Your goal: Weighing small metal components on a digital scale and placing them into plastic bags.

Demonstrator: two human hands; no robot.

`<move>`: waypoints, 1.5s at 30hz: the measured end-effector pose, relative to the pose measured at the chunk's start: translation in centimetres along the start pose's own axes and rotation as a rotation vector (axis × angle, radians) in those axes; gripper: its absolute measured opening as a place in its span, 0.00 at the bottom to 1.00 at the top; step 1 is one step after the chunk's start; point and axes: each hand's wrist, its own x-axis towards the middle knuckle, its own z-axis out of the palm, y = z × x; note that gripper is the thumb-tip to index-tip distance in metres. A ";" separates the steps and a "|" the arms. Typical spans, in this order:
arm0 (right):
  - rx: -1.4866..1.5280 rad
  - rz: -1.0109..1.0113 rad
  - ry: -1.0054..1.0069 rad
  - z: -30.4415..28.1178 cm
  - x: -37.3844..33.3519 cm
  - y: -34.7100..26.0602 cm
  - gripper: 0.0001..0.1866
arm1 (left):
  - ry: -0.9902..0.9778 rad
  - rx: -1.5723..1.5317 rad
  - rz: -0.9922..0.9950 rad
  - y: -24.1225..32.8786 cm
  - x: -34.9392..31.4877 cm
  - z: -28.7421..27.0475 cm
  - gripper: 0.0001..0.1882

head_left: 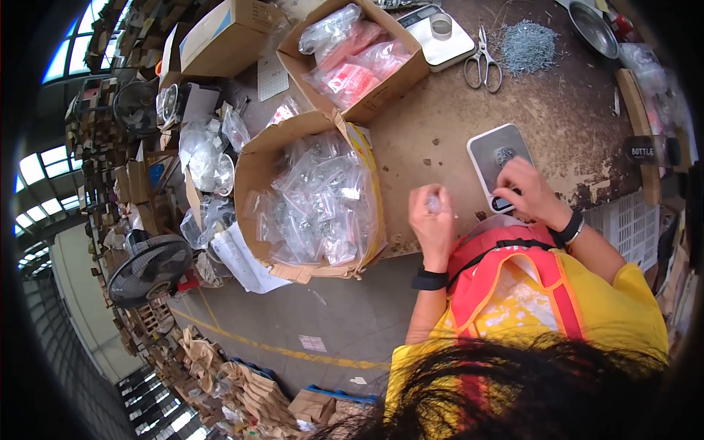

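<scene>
My left hand (pixel 430 224) is closed in a fist at the table's front edge. A crumpled bit of clear plastic bag (pixel 434 204) pokes out of its top; the rest is hidden in the palm. My right hand (pixel 529 189) hovers over the front of a small white digital scale (pixel 484 158), fingers curled downward. What they hold, if anything, cannot be seen. On the scale's grey plate, just beyond those fingers, rests a small heap of metal pieces (pixel 504 155). To the left stands an open cardboard box (pixel 257 161) full of clear zip bags (pixel 315 202) with small metal parts inside.
Scissors (pixel 482 62) lie beside a loose pile of silvery screw-like pieces (pixel 529 47). Behind are a second scale (pixel 456 48) and a carton (pixel 392 84) of red and clear bags. A metal bowl (pixel 592 29) sits far right; a fan (pixel 150 270) stands left.
</scene>
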 end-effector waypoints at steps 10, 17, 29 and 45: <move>-0.342 0.036 0.065 0.2 -0.7 7.0 0.38 | 0.134 0.195 0.100 -0.7 0.3 0.3 0.05; 0.116 0.104 -0.059 0.4 0.1 1.0 0.32 | 0.106 0.218 0.236 -0.8 -0.1 1.9 0.07; 0.173 0.109 -0.225 -0.1 2.0 -2.0 0.26 | -0.020 0.007 0.279 0.6 -1.2 2.4 0.09; -0.225 0.273 -0.309 -1.8 6.0 -1.2 0.26 | -0.177 -0.071 0.125 -1.6 -0.8 2.9 0.11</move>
